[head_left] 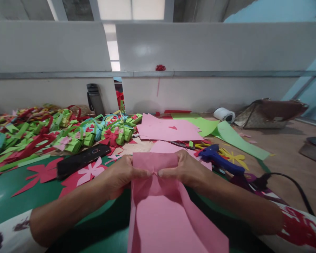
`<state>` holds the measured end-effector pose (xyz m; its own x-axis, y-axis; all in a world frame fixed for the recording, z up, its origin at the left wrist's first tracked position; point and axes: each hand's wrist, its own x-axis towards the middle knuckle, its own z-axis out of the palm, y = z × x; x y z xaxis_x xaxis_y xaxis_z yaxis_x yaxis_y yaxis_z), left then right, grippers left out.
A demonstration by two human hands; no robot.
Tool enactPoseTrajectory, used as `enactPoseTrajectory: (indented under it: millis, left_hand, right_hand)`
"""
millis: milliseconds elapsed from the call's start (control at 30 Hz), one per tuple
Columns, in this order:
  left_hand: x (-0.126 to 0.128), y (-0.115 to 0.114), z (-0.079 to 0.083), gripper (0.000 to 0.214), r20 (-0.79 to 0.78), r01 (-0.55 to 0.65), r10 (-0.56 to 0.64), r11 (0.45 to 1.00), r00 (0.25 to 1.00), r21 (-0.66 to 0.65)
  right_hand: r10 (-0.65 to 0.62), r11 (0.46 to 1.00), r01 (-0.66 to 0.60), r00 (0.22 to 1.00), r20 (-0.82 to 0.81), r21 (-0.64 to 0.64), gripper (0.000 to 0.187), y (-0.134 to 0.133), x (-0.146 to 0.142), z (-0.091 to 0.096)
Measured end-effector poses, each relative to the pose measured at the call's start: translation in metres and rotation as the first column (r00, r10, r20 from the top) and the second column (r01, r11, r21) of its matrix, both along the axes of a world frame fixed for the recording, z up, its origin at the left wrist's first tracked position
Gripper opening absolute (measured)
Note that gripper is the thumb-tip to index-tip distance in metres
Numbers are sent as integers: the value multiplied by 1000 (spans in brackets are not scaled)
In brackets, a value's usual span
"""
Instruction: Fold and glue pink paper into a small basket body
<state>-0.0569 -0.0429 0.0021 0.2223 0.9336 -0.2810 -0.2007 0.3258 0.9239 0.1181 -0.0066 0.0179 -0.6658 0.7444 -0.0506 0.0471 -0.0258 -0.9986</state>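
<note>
A large pink sheet of paper, creased along its sides, stretches from the bottom edge up to both hands. My left hand grips its far end from the left, thumb on top and fingers behind. My right hand grips the same end from the right. The two thumbs almost meet at a small pinched fold in the middle. The far flap stands up between the hands. What the fingers do behind the paper is hidden.
Left lie a black phone, paper flowers and a heap of small green paper baskets. A dark bottle stands behind. Beyond my hands are pink sheets; right, a blue glue gun, its black cable and a handbag.
</note>
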Motion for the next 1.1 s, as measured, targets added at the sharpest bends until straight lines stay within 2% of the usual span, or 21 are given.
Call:
enactPoseTrajectory:
  millis: [133,400,633,867,967,1100]
  left_hand:
    - [0,0,-2,35,29,51,-51,999,998,16]
    - [-1,3,0,37,7,48,-48,997,999,-53]
    - [-1,4,-5,34,49,71,-70,997,996,-26]
    - [0,3,-5,20,14,64,-63,997,998,-41]
    - [-1,3,-9,20,-59,98,-99,995,993,-26]
    - [-6,9,-13,12,-374,123,-109,992,921,14]
  right_hand:
    - [16,999,-18,999,45,47,12,2,0,1]
    - [78,989,-91,990,115,119,10,7,4,0]
    - [71,983,-103,977,202,152,9,7,5,-2]
    - [48,988,-86,962,269,131,12,11,5,-7]
    - [32,988,-85,929,368,129,16,11,6,-10]
    - [25,993,-76,889,457,93,13,13,6,-16]
